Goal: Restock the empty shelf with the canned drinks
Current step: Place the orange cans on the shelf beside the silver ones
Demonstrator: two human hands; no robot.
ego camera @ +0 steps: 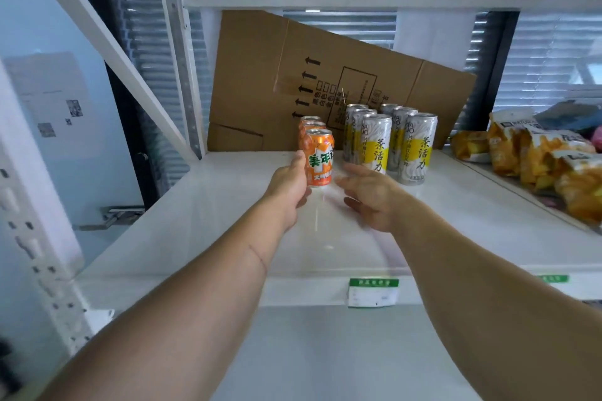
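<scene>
White shelving (325,238) before window blinds (550,68)

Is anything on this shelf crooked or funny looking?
Yes. The flattened cardboard box behind the cans leans askew, its top edge sloping down to the right. The orange cans and tall yellow cans stand upright in neat rows.

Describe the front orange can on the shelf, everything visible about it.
The front orange can is a short metal drink can, orange with a white band bearing green characters and a silver top rim. It stands upright on the white shelf, at the head of a single file of three orange cans, left of the taller yellow-and-silver cans. The left hand rests against its left side, thumb along the can. The right hand hovers open just to its right, not clearly touching it.
</scene>
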